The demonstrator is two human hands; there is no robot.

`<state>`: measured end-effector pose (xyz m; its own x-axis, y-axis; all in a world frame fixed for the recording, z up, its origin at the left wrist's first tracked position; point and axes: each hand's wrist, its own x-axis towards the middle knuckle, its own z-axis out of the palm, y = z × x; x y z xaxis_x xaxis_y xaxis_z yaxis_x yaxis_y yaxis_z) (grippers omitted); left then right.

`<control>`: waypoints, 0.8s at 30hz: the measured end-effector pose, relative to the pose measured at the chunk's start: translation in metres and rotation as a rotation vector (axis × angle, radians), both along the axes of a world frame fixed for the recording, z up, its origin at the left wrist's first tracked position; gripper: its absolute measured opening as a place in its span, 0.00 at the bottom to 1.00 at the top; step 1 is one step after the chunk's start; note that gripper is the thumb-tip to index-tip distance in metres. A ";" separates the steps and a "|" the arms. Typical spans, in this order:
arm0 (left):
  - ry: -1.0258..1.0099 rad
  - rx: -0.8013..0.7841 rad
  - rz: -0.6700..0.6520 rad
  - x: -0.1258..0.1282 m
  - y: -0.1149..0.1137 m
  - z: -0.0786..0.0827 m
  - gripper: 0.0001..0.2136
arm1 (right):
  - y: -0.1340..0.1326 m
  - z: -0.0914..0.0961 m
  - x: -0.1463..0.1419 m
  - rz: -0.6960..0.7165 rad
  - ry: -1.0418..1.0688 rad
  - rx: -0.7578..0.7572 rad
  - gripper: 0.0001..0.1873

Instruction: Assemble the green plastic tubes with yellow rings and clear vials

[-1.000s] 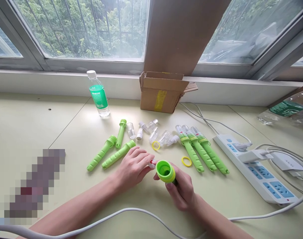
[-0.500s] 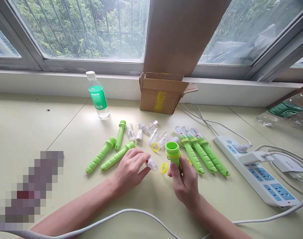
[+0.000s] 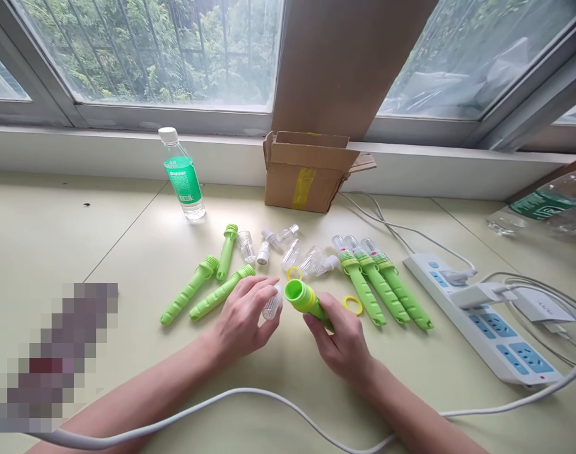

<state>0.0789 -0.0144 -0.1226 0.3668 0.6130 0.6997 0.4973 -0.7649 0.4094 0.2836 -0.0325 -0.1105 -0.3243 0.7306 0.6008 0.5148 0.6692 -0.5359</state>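
My right hand (image 3: 342,337) is closed round a green tube handle (image 3: 311,301) with a yellow ring at its neck. Its open mouth tilts to the left, towards my left hand (image 3: 247,315). Between my left thumb and fingers sits a small clear ribbed plastic piece (image 3: 271,306), partly covered by the fingers. The piece and the tube mouth are close but apart. Loose green handles (image 3: 224,291) lie just beyond my left hand. A yellow ring (image 3: 352,306) lies beside my right hand, and another yellow ring (image 3: 294,273) is farther back near several clear caps (image 3: 311,260).
Three green handles with clear tops (image 3: 367,277) lie on the right, beside a white power strip (image 3: 481,321). A cardboard box (image 3: 301,176) and a water bottle (image 3: 183,180) stand at the back. A white cable (image 3: 240,392) crosses the front.
The green handle in my right hand has tipped over and moved left, its mouth turning towards my left hand. The small piece in my left hand has turned and shifted slightly left.
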 end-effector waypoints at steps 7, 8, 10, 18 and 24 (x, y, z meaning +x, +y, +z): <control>-0.204 0.051 0.067 -0.002 -0.002 0.001 0.19 | 0.005 -0.006 0.004 -0.014 -0.054 0.005 0.18; -0.239 0.027 0.063 -0.002 -0.002 0.001 0.20 | 0.006 -0.007 0.005 -0.027 -0.066 0.006 0.18; -0.294 -0.007 0.043 -0.002 -0.003 0.000 0.22 | 0.007 -0.008 0.006 -0.048 -0.090 0.009 0.18; -0.338 -0.079 -0.063 -0.001 -0.003 0.001 0.18 | 0.008 -0.009 0.008 -0.017 -0.149 0.018 0.19; -0.331 -0.216 -0.066 -0.004 -0.001 0.000 0.15 | 0.009 -0.009 0.011 -0.003 -0.214 0.104 0.20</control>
